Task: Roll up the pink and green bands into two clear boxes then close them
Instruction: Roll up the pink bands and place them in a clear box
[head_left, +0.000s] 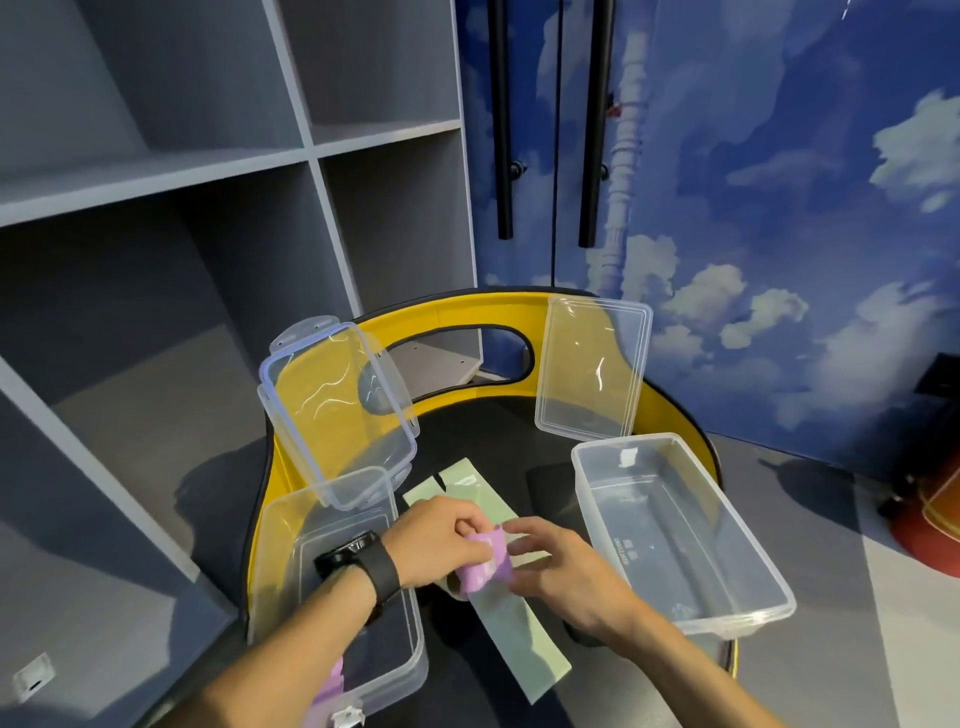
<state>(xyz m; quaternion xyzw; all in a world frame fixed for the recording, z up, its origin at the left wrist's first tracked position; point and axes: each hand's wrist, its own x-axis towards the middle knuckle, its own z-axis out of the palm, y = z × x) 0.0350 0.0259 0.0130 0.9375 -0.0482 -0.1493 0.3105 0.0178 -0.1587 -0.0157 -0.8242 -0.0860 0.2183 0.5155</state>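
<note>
The person is mid-roll on the pink band (485, 564) at table centre: left hand (439, 535) and right hand (558, 564) both pinch it above the flat green band (511, 621). Next, probably into the clear box (332, 597) at 9 o'clock

- L hand (439, 540): forearm in from lower left, black watch on wrist, fingers curled, pinching pink band (485, 564).
- R hand (558, 564): forearm from lower right, fingertips on same band, hands nearly touching.
</note>
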